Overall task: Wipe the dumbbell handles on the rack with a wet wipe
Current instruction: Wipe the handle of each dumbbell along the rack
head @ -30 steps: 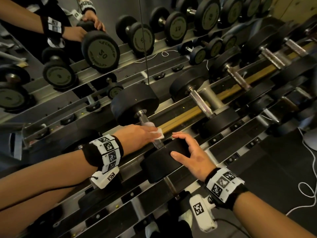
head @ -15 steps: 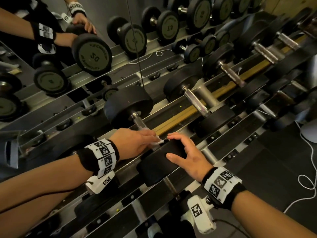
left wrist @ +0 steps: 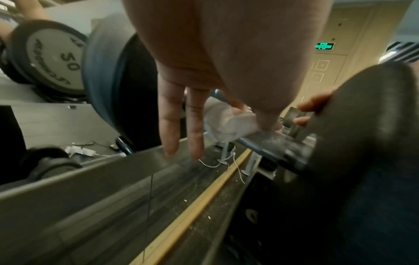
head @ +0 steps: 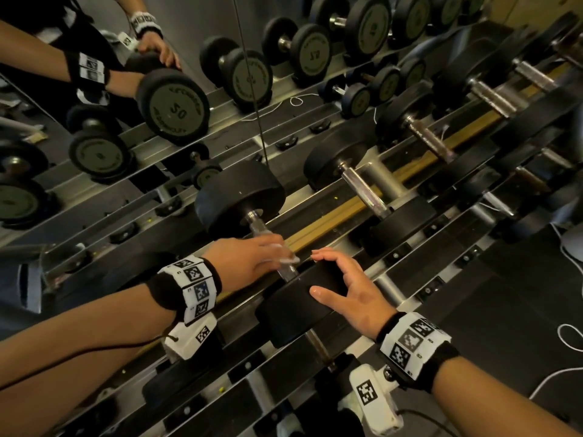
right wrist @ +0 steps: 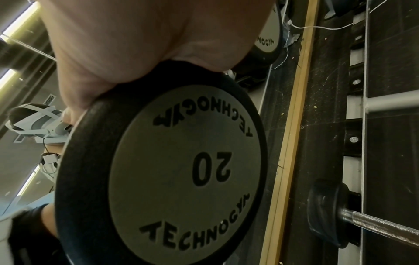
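Observation:
A black dumbbell marked 20 lies on the rack's upper rail, its steel handle [head: 259, 227] running from the far head [head: 239, 197] to the near head [head: 293, 310]. My left hand [head: 280, 251] lies over the handle's middle and pinches a white wet wipe [head: 288, 259] against it. In the left wrist view my thumb pins the wipe [left wrist: 229, 123] to the handle [left wrist: 272, 143] while two fingers [left wrist: 172, 125] hang straight. My right hand [head: 328, 272] wraps over the near head. Its palm [right wrist: 147, 44] sits on the rim above the disc face [right wrist: 181, 161].
More dumbbells [head: 366, 190] lie to the right on the same rail, over a yellow strip [head: 331, 222]. A mirror behind doubles the rack and shows a reflected 50 disc [head: 176, 108]. White cables [head: 568, 339] trail on the dark floor at right. A lower bar [right wrist: 385, 231] shows beneath.
The head view has drifted a little. My left hand has stayed on the handle and now covers more of the wipe. My right hand has kept its place on the near head.

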Available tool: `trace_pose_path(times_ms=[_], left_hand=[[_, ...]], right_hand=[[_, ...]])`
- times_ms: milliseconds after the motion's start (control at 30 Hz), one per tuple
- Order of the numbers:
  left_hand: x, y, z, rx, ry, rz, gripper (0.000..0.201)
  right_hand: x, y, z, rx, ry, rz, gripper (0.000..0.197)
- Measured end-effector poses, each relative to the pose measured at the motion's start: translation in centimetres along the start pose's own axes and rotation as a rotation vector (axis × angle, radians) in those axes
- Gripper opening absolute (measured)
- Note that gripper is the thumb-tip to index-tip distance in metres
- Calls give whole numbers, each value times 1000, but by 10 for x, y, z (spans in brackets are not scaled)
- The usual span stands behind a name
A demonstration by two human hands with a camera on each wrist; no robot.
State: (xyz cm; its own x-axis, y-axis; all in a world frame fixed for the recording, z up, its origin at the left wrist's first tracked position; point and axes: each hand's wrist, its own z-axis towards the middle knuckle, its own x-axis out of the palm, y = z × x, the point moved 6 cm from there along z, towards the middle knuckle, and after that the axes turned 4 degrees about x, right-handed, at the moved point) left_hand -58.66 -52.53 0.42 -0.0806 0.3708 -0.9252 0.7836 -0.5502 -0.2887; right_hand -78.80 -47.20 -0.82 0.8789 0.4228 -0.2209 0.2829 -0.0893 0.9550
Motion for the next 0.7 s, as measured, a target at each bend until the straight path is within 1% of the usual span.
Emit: trace_pose_path(times_ms=[100,167,200,267,333,400,467,533,600,700], left_hand=[[-10,18,0,-114,-57,-47,40],[-6,17,-4,-170,-81,-76,42],[1,11,-7,-176,-73,-109,42],[16,-3,-11,-137,-23,-142,45],[24,-10,-14,-118,3,-110,47],[18,-9,-15,-118,-17,-74,49],[11,-5,-14,-118,-49,-88,56],[5,3,-14,-151,-112,-86,66],[2,9,-15,-181,-177,-17,72],[2,15,-14,-226,-176,75,75]], right_hand=[[-1,0,1,-14,-12,-12,55],[-2,-3,1,-16,-20,-16,57],[-1,-4,2,-15,-9,-19,59],[-2,-7,3,-13,3,-13,62],[-2,-9,5,-5,18,3,62],[-2,-10,6,-6,22,2,61],[-3,-10,7,-11,19,-6,60],[-3,-10,7,-12,26,-4,58],[-3,-10,7,-18,34,-5,58],[-3,-10,7,-21,37,-4,56]])
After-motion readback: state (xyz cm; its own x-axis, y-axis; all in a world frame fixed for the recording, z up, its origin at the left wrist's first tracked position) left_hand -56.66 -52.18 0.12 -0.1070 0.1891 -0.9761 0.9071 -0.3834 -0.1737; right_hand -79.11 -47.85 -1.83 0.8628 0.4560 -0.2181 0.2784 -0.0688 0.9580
